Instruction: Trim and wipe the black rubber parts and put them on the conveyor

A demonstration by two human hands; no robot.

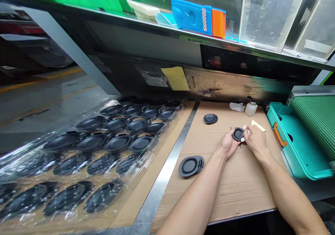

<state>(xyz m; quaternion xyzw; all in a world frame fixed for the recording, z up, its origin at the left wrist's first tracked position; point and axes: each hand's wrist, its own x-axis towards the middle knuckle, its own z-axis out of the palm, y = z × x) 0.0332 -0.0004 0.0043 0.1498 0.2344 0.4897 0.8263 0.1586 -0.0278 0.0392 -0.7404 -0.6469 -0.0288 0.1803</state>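
Black disc (238, 134) is pinched in the left grip (229, 142); white wipe (245, 132) is pressed against its edge by the right grip (258, 140).

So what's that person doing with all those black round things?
A person is holding a black disc in their left hand, while their right hand presses a small white piece against it. A stack of discs and one more disc lie on the cardboard. Rows of other discs lie under clear plastic to the left.
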